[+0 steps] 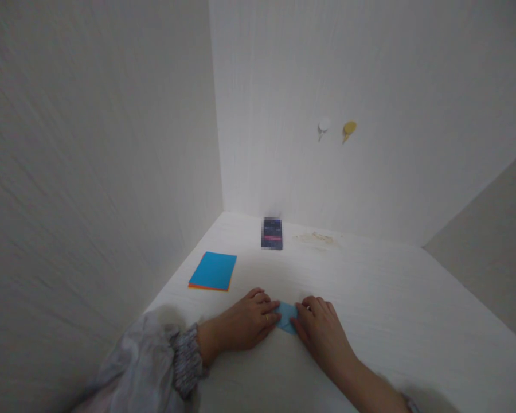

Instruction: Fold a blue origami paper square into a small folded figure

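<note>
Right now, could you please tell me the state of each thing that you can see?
Light blue paper: folded, on the table, between the hands
Left hand: fingertips on the paper's left end
Right hand: fingertips at its right end
Paper stack: flat, blue on top, orange edges showing
Dark object: blurred, state unclear
White hook: on the back wall
Yellow hook: beside it, tilted

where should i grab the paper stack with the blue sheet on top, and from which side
Probably by the right edge of the paper stack, coming from the right and pinching all layers together. It lies flat, so that edge may need lifting first; the wall rises beyond its left side.
</note>
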The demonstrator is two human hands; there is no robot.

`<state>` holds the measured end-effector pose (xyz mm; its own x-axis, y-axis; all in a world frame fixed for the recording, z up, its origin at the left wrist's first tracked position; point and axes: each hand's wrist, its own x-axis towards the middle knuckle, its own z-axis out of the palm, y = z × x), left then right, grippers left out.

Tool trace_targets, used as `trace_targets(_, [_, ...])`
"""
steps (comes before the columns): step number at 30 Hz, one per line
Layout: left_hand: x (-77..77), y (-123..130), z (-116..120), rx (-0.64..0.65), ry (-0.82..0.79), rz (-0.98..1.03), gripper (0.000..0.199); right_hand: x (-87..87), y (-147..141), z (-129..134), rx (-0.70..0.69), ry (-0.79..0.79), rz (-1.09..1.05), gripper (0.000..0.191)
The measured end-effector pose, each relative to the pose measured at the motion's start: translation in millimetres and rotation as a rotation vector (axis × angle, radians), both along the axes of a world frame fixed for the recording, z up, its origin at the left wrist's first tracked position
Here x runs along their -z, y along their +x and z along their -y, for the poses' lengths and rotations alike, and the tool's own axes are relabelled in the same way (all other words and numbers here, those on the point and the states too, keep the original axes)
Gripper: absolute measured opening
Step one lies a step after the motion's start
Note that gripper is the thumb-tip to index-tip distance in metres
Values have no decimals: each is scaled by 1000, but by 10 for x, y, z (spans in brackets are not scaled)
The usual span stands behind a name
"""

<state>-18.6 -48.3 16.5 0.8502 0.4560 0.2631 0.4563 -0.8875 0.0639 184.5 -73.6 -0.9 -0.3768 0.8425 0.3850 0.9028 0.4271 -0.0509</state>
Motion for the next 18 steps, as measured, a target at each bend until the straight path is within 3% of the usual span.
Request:
trace_targets(10, [-15,-4,-6,15,-2,4,24,5,16,-15,-35,48,-11,16])
trace_targets(18, [-11,-8,-2,18,4,-10,27,45,28,-23,-11,-7,13,13])
